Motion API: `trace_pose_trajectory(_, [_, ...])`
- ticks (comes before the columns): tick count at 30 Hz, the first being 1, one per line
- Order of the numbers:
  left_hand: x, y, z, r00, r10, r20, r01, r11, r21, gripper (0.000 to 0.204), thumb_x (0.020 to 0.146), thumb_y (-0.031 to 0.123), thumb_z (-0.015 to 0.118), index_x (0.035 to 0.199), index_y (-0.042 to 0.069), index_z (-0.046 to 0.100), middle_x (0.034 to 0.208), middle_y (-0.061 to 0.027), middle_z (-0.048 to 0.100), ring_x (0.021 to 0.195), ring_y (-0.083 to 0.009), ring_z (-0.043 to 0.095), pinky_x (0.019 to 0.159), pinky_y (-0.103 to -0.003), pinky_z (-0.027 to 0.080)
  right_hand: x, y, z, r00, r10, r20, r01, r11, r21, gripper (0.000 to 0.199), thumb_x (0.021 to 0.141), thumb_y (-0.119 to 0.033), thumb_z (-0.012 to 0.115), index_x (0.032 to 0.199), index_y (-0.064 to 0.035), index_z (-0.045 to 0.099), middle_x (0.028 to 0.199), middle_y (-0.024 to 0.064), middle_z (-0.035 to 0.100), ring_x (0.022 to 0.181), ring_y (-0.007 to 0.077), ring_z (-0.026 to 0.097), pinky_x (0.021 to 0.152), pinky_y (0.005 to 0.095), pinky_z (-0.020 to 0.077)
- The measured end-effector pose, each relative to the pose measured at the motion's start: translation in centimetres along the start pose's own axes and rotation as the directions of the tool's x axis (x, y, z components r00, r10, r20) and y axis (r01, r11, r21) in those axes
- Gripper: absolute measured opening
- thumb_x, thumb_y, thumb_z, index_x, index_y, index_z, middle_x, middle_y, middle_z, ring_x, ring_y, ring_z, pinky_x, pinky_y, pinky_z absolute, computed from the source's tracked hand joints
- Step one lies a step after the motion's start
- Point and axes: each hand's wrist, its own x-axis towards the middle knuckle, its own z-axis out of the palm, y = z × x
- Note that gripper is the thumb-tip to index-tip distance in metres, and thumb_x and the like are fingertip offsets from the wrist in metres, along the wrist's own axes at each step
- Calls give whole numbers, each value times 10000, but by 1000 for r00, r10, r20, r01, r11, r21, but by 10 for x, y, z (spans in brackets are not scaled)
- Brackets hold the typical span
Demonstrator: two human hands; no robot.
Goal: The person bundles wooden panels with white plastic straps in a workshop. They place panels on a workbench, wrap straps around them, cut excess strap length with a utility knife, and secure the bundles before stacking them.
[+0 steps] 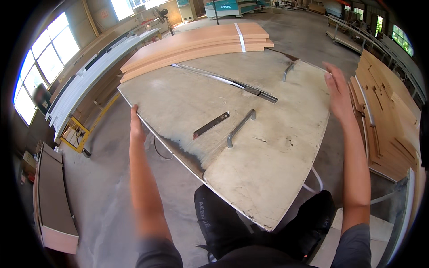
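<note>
In front of me is a worn, cream-coloured tabletop (268, 165) with scuffed, dark-stained edges. Two bent metal handles, a nearer handle (241, 128) and a farther handle (288, 71), are fixed on it. A flat dark metal strip (211, 125) lies left of the nearer handle. Beyond it, a slot with a metal rail (254, 91) runs diagonally. My left hand (137, 123) is at the tabletop's left edge, seen side-on with most fingers hidden. My right hand (338, 91) is raised by the right edge, fingers stretched out, holding nothing.
Stacked wood-coloured boards (192, 47) with a white strap lie across the far end. White-topped panels rest on a yellow wheeled cart (80, 136) at left. Wooden panels (389, 111) are piled at right. A dark board stack (53, 192) stands at lower left.
</note>
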Motion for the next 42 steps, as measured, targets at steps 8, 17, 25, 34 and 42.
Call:
trace_pose_trajectory(8, [-14, 9, 20, 998, -65, -24, 57, 969, -240, 747, 928, 560, 443, 1416, -5, 408, 1379, -177, 509, 1221, -305, 513, 1039, -395, 396, 12, 36, 31, 963, 156, 220, -185, 976, 118, 695, 1012, -576, 325, 1530, -113, 295, 1570, 169, 299, 1471, 290, 247, 1177, 332, 197])
trace_pose_trajectory(17, [-25, 15, 44, 994, -74, -81, 56, 978, -200, 722, 917, 568, 446, 1391, 23, 452, 1319, -164, 555, 1176, -302, 539, 1005, -384, 422, 11, 21, 22, 959, 178, 222, -190, 981, 33, 745, 988, -612, 334, 1532, -104, 286, 1571, 176, 296, 1470, 300, 248, 1181, 340, 192])
trace_pose_trajectory(25, [-22, 16, 39, 991, -120, -64, 105, 973, -208, 715, 900, 574, 464, 1362, 29, 486, 1288, -149, 571, 1138, -293, 556, 977, -388, 442, 16, 19, 28, 955, 189, 227, -171, 980, -99, 737, 994, -572, 344, 1537, -83, 253, 1573, 186, 280, 1474, 302, 234, 1185, 352, 193])
trace_pose_trajectory(34, [-40, 27, 45, 949, -276, -155, 241, 947, -214, 719, 909, 585, 461, 1375, 37, 480, 1297, -141, 573, 1155, -268, 554, 986, -368, 436, 14, -3, 20, 935, 235, 266, -188, 963, -191, 688, 1010, -476, 357, 1533, -47, 232, 1573, 171, 284, 1475, 322, 225, 1189, 381, 193])
trace_pose_trajectory(42, [-41, 57, 24, 826, -371, -425, 461, 878, 131, 885, 864, 542, 659, 1508, 80, 266, 1519, -97, 360, 1368, -311, 353, 1048, -581, 325, 34, -14, 18, 897, 317, 309, -260, 942, -211, 699, 998, -432, 412, 1527, -18, 218, 1568, 187, 278, 1449, 341, 270, 1182, 399, 214])
